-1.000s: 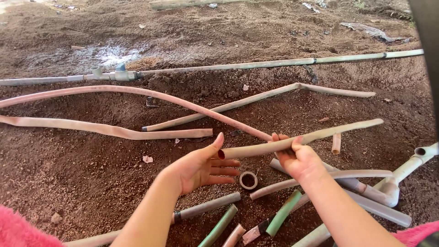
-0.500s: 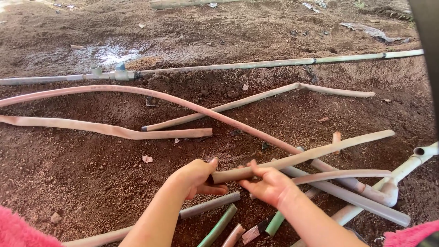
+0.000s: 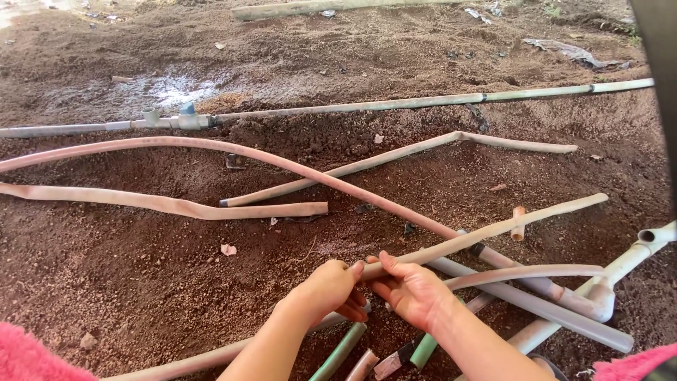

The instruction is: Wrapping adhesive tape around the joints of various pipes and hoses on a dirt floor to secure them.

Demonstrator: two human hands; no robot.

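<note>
A long, dirty beige pipe (image 3: 508,227) slants up to the right over the soil. Both my hands grip its near end. My left hand (image 3: 330,288) closes around the very tip, and my right hand (image 3: 412,289) holds the pipe just beside it, fingers wrapped over the top. The two hands almost touch. Under them lie short green pipe pieces (image 3: 342,349) and a grey pipe (image 3: 536,305).
A flattened pinkish hose (image 3: 211,147) curves across the brown soil. A long grey pipe with a valve fitting (image 3: 185,118) runs along the back. A white pipe with an elbow (image 3: 638,250) lies at the right, beside a small pipe stub (image 3: 518,221).
My hands have drawn closer together and toward me on the beige pipe, whose near end came with them. A grey ring on the soil is now hidden under my hands.
</note>
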